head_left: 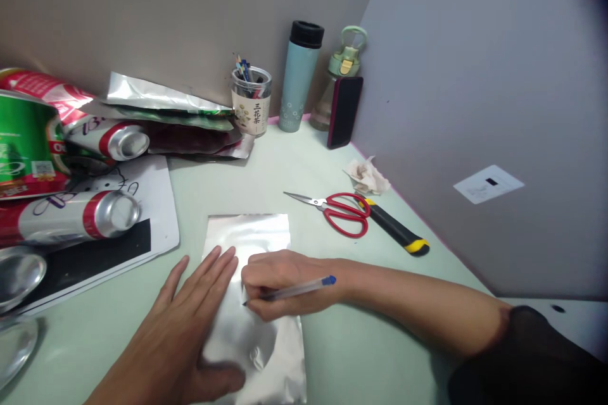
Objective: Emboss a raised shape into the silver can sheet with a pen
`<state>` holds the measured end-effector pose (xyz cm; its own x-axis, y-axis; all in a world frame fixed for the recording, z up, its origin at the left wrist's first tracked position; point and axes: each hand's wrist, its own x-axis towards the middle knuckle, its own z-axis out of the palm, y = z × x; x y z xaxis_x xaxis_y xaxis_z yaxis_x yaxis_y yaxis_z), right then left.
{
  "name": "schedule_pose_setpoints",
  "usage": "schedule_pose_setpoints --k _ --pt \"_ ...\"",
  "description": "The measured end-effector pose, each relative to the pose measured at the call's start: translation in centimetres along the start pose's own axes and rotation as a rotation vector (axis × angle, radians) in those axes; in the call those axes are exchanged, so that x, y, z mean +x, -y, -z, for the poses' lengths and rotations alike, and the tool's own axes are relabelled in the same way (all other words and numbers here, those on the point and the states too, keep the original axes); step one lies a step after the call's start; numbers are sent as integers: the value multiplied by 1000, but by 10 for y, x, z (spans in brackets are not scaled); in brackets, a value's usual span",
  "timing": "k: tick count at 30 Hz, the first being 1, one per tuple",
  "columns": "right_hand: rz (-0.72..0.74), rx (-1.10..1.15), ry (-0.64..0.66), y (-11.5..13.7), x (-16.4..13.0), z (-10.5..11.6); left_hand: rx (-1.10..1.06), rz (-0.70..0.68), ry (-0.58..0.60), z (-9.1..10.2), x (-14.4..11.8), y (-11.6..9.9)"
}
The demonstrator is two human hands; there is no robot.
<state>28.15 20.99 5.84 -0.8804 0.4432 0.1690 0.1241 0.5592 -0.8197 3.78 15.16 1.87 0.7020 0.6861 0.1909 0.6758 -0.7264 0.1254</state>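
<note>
While the right hand (284, 273) pinches a pen (301, 289) over the foil sheet (254, 336), nearer than and left of the scissors (321, 204), the left hand (183, 323) lies spread on it; light pressure could let it skid, a hard-pressed tip might tear it.

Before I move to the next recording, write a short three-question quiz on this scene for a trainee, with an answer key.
1. Which hand holds the pen over the silver foil?
2. True or false: the phone stands upright.
3. What is the handle color on the scissors? A) green B) red C) black

Key:
1. The right hand; the left hand lies flat, partly over the foil.
2. True.
3. B.
</note>
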Motion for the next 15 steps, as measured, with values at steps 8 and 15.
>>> schedule_pose_setpoints --k 8,15 --pt "-4 -2 21 1 -1 -2 1 18 42 0 1 -1" --pt "17 32 -6 1 -2 -4 4 14 27 1 2 -2"
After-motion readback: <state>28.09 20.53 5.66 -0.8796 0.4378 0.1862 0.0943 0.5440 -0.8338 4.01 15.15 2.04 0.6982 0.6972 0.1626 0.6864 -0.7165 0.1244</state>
